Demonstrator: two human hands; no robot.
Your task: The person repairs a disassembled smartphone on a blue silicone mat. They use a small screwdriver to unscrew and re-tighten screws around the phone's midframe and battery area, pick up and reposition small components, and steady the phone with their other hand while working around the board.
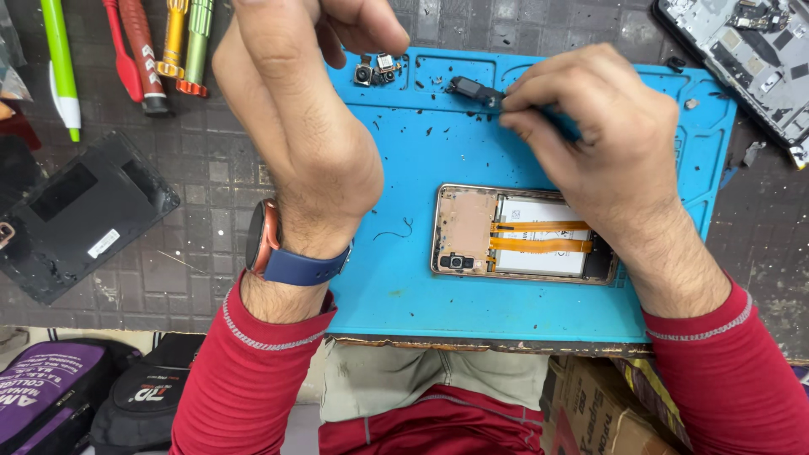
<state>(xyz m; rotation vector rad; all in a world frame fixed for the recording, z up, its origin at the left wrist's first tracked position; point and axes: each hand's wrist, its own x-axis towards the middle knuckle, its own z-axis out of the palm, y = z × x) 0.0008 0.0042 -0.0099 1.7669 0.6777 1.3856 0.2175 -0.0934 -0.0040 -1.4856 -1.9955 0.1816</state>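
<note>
The small black component (468, 87) sits at the far edge of the blue repair mat (404, 278), just beyond the opened phone (522, 233). Your right hand (602, 139) pinches it: the fingers (527, 94) close on its right end, thumb and forefinger tips together. Keep that pinch light and square, since a part this small will likely twist or spring away if squeezed unevenly. Keep it low over the mat so that a slip lands on blue rubber, not on the dark bench (194, 253).

Your left hand (299, 126) is raised above the mat's left side with fingers curled inward; whether they grip anything cannot be told. Lower it to steady the work if needed.

Note the camera modules (376, 69) in the mat's top tray, close to the held part; avoid brushing them. The orange flex cables (539, 236) cross the phone's interior and probably tear easily. Screwdrivers (168, 46) lie well apart at upper left.
</note>
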